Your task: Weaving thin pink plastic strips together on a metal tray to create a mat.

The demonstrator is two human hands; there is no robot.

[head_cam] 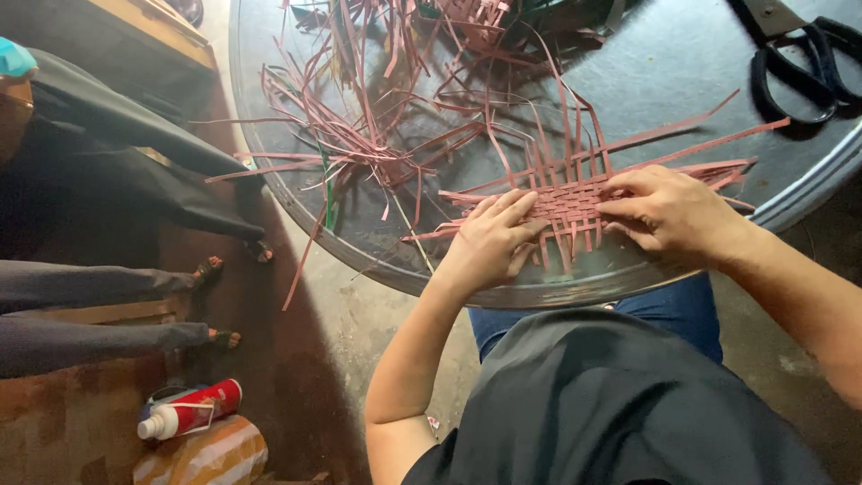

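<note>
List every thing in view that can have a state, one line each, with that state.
Woven mat: partly woven, flat on the table, loose strip ends sticking out.
Left hand: pressed flat on the mat's left edge.
Right hand: fingers bent on the mat's right side.
Loose strips: tangled pile, unwoven.
Scissors: lying on the table; blades mostly out of frame.
Round table: strewn with strips.
Bottle: on its side on the floor, capped.

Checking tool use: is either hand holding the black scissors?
No, the scissors lie apart while left hand and right hand press the woven strips.
</note>
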